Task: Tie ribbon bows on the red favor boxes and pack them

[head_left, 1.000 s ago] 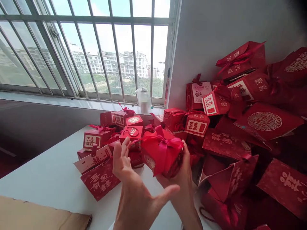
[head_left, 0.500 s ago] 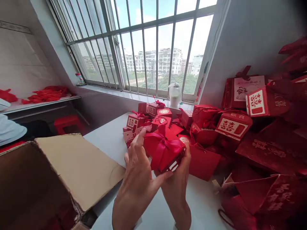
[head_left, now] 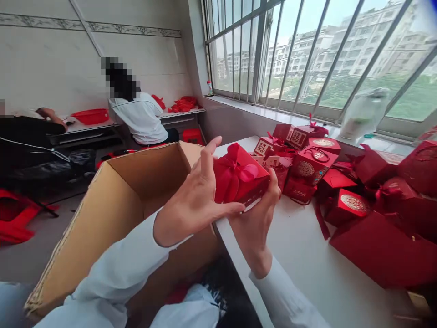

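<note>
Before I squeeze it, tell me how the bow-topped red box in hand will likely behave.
The red box looks like stiff card, judging by its flat panels and crisp edges, yet thin enough perhaps to dent. Its ribbon bow, with loose loops, would probably flop.

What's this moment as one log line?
left hand: open at red box; right hand: holding red box; bow: tied on box; carton: open, beside table
</note>
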The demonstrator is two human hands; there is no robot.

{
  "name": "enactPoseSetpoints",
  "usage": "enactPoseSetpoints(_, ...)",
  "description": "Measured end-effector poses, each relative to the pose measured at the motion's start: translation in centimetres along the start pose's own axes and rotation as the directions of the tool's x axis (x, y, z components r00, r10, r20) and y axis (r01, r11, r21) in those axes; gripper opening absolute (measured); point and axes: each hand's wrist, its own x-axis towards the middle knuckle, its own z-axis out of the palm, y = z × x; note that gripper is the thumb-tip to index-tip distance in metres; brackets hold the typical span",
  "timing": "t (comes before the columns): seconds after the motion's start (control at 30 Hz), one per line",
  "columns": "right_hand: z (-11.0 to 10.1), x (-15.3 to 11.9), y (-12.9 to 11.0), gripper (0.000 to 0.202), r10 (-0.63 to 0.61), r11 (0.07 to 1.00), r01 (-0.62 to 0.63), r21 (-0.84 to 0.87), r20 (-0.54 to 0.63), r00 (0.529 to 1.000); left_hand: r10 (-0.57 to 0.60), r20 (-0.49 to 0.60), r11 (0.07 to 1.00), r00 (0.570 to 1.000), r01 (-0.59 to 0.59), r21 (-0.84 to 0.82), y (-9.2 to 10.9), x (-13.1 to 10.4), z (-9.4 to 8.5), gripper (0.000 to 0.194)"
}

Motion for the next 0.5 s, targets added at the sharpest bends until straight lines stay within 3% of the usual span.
enactPoseSetpoints(0.2,7.2,-0.1,-3.9,0.094,-0.116,0.98,0.091,0.176,0.137,0.984,-0.131,-0.121,0.972,0.984,0.151,0.177,-3.6,-1.4,-6.2,0.114)
enactPoseSetpoints(0.3,10.0,-0.6,-4.3,0.103,-0.195,0.964,0.126,0.233,0.301,0.933,-0.252,-0.157,0.923,0.955,0.286,0.258,-7.3,-1.4,-7.8,0.12)
enactPoseSetpoints(0.37,10.5,-0.8,-3.4,0.108,-0.245,0.958,0.16,0.24,0.39,0.888,-0.328,-0.167,0.885,0.93,0.364,0.292,-11.1,-1.5,-8.3,0.121)
enactPoseSetpoints(0.43,9.6,-0.7,-1.4,0.102,-0.25,0.964,0.181,0.194,0.438,0.863,-0.408,-0.165,0.844,0.898,0.44,0.306,-15.7,-1.5,-8.3,0.123)
enactPoseSetpoints(0.5,7.5,-0.6,1.1,0.088,-0.209,0.978,0.185,0.097,0.416,0.885,-0.565,-0.169,0.75,0.808,0.588,0.304,-20.4,-1.6,-7.6,0.121)
